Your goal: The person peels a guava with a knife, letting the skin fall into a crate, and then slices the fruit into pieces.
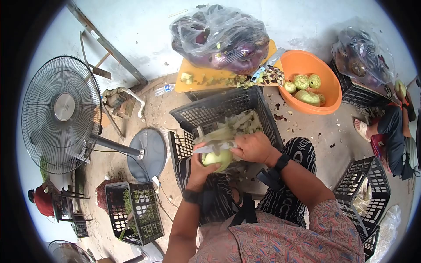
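Observation:
My left hand (201, 168) is wrapped round a smooth, pale green round vegetable (221, 158), whose exact kind I cannot make out. My right hand (256, 148) is closed on a knife (210, 147), and its blade lies across the top of the vegetable, pointing left. Both hands are over a black plastic crate (219, 105) between my knees. Pale strips of peelings (239, 122) fill part of that crate.
An orange basin (291, 59) of pale green vegetables stands beside a yellow board (186, 85) bearing a bag of purple vegetables (219, 44), a cleaver (267, 63) and dark scraps. A standing fan (65, 106) is left. Other people (394, 131) sit right and far left. Another crate (136, 212) holds greens.

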